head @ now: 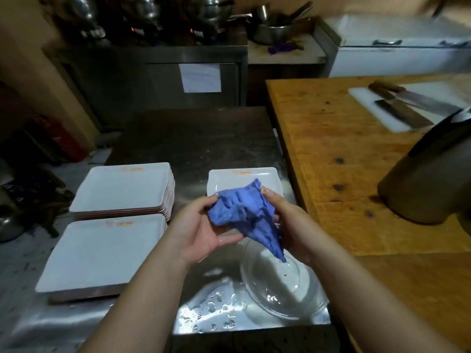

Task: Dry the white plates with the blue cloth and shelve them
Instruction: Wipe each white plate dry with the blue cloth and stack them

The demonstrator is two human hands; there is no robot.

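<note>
Two hands share the blue cloth (244,212), my left hand (201,230) and right hand (288,222) each closing a grip on it above the glass bowl (280,284) to catch drips, with white plates stacked at left (122,189) on the steel table (193,138).

Both hands (201,230) (293,225) grip the blue cloth (244,212) above a glass bowl (280,289).

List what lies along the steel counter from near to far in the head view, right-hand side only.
Glass bowl → blue cloth, held over the bowl by the left hand and right hand → single white plate → bare steel counter.
</note>
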